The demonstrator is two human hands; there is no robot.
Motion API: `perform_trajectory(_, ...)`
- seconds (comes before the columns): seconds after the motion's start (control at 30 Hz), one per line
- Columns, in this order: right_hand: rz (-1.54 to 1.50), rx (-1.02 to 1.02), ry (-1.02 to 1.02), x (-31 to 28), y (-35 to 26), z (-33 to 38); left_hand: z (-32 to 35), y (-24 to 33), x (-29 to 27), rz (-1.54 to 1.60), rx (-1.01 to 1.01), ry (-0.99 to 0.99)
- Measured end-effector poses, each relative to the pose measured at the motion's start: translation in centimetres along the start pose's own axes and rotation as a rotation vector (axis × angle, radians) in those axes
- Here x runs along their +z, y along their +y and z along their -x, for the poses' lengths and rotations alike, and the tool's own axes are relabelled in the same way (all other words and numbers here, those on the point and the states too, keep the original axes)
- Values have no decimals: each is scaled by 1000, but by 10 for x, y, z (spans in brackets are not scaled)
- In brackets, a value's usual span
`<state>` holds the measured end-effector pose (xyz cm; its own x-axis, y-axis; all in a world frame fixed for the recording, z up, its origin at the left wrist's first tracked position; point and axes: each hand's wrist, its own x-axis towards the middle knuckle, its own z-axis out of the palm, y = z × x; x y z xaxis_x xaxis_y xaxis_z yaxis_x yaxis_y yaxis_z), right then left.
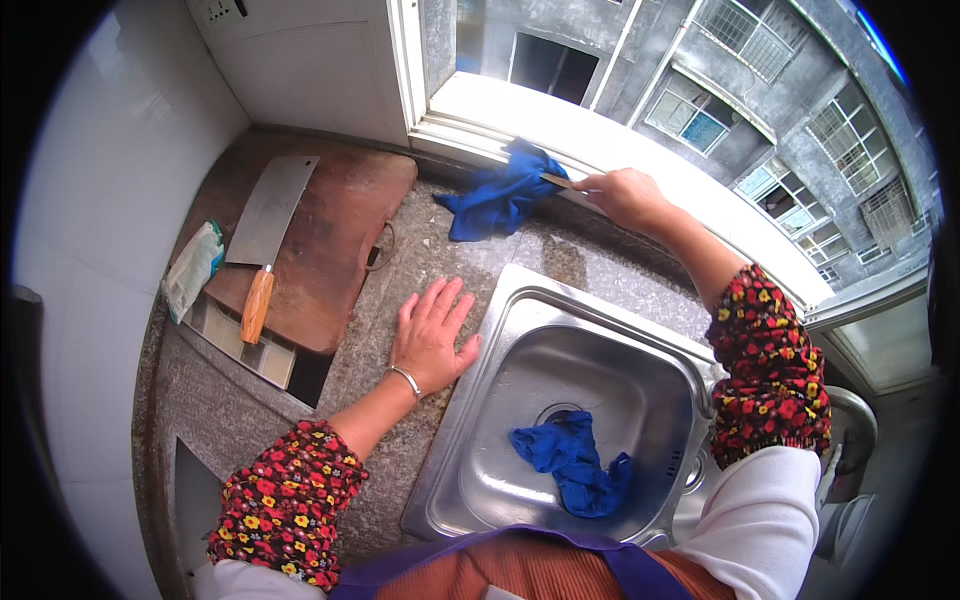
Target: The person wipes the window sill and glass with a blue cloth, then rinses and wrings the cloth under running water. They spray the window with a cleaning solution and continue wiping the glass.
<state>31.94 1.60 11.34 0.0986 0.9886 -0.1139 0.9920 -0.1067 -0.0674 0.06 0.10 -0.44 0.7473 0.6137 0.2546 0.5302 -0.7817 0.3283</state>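
Cloth (500, 200), blue and bunched, lay on the counter (420, 230) beyond the far left corner of the sink (468, 400), by the foot of the window frame (470, 140). Beyond the sink's far edge, your right hand (628, 203) had its fingers closed around a thin, stick-like tool (558, 181). The tool's tip met the fabric, but this view did not show whether it pinned, pushed or merely touched it, nor exactly what kind of tool it was. Just left of the sink, your left hand (432, 335) rested palm down on the counter, fingers extended and slightly apart, with nothing in their hold. A second blue cloth (575, 460) lay crumpled inside the sink, partly over the drain. Well to the left of the sink, a cutting board (330, 240) bore a cleaver (268, 225), its wooden handle pointing back toward you.

The step in hand seemed to be wiping along the base of the window beyond the sink, with the tool working the cloth. The next move called, as far as could be judged, for light, steady pressure through the tip, so that the fabric would not slip off, and your left palm as support.
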Motion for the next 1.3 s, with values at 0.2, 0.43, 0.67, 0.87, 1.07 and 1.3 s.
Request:
perform_trajectory(0.2, -254, -114, 415, 13, 15, 1, -1, 1, 0, -12, 5, 27)
perform_trajectory(0.43, 29, -52, 287, 23, 2, -35, -1, 2, -1, -5, 2, 0)
perform_trajectory(0.67, 216, -269, 580, 48, -28, -83, -2, 2, -3, -12, -13, -21)
perform_trajectory(0.87, 147, -287, 446, 40, -44, -136, -1, 2, -3, -4, -16, -23)
perform_trajectory(1.07, -116, -232, 164, 18, -54, -153, -2, 1, -3, -12, -14, -27)
perform_trajectory(1.3, -63, -120, -23, 3, 49, -49, -2, 2, -2, -8, -6, 13)
